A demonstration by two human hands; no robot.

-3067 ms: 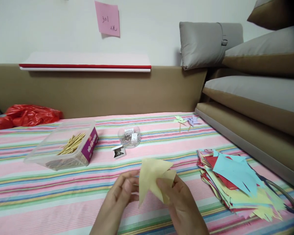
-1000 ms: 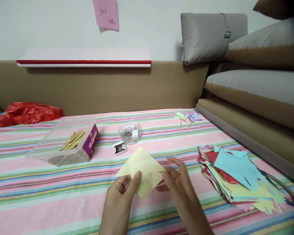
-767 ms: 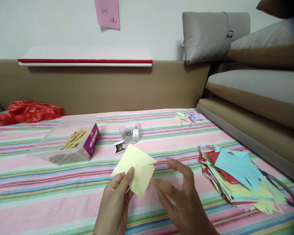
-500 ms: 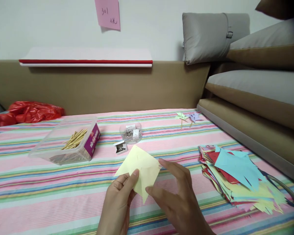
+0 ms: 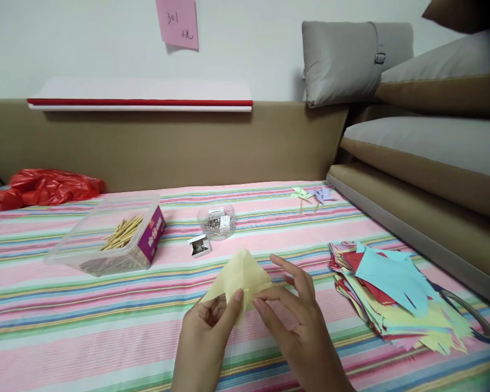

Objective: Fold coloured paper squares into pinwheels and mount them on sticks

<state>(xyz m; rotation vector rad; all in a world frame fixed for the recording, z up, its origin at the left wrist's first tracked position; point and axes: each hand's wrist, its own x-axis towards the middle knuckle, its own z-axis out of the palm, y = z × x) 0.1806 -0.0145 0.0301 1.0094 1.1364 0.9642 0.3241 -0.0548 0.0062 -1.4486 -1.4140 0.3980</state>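
Observation:
A pale yellow paper sheet (image 5: 245, 272) is held up over the striped cloth, partly folded toward its middle. My left hand (image 5: 210, 329) grips it from the left, thumb pressed near the centre. On the right side, my right hand (image 5: 296, 316) pinches a corner flap between thumb and index finger, its other fingers lifted. Beyond the paper lie a small open white box (image 5: 199, 246) with dark metal bits in it and a clear round dish (image 5: 218, 231) of small metal pins and little white boxes.
A clear plastic tub (image 5: 122, 256) of thin wooden sticks stands at left. To the right, a stack of cut coloured paper (image 5: 396, 283) partly covers scissors (image 5: 469, 310). Two paper pinwheels (image 5: 301, 194) lie farther back. Grey cushions (image 5: 433, 147) border the right side; a red bag (image 5: 53, 185) lies far left.
The yellow paper has tilted and moved slightly right. My right thumb and index finger have come together on its right flap, drawing it inward.

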